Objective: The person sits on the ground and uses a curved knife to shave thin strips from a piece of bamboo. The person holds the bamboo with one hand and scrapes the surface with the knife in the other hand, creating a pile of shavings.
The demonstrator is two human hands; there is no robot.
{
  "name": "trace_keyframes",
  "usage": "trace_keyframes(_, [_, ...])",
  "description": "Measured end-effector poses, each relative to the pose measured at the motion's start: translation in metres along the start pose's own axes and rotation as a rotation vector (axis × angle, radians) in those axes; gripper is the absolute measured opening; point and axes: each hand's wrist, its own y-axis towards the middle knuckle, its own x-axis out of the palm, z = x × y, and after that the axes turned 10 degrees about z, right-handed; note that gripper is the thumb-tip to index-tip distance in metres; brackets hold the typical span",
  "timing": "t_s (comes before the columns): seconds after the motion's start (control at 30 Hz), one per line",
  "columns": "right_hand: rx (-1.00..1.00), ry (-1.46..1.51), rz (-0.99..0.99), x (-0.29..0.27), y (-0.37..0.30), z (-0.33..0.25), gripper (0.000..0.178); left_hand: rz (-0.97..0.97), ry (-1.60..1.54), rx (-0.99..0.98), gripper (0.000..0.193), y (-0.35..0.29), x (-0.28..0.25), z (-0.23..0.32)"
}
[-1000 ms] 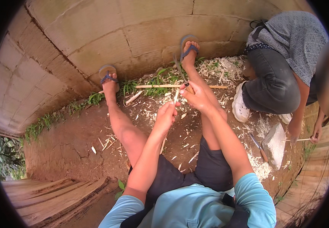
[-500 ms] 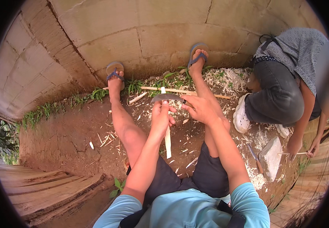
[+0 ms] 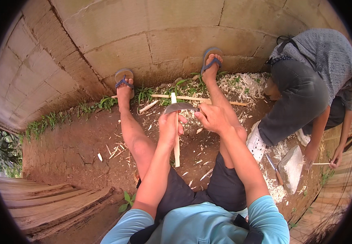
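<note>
My left hand (image 3: 169, 128) is closed around a pale strip of wood (image 3: 177, 151), which points away from me between my knees. A curved sickle (image 3: 181, 107) lies across the strip's upper part, its dark blade resting on or right against the wood above my left fingers. My right hand (image 3: 214, 117) grips the sickle's handle end; most of the handle is hidden under the fingers. The strip's pale far end (image 3: 173, 96) sticks out past the blade.
Long wooden sticks (image 3: 220, 101) and shavings (image 3: 241, 87) lie on the dirt by the block wall (image 3: 184, 38). At right a co-worker (image 3: 306, 81) bends over a thin stick, near a pale stone (image 3: 290, 168) and a knife (image 3: 276, 170). Wooden planks (image 3: 54, 203) stand lower left.
The sickle and my right hand have shifted slightly right along with small motion of the strip. The co-worker has leaned, with the knee and shoe moving a little toward me.
</note>
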Motion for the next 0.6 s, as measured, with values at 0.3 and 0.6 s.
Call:
trace_keyframes(0.3, [-0.016, -0.067, 0.093, -0.0057, 0.0036, -0.0058, 0.03, -0.02, -0.029, 0.071, 0.016, 0.0028, -0.0047, 0.0043])
trace_keyframes(0.6, [-0.017, -0.144, 0.143, -0.0015, -0.0031, -0.002, 0.036, -0.089, 0.059, 0.15, 0.015, 0.002, -0.007, 0.0005])
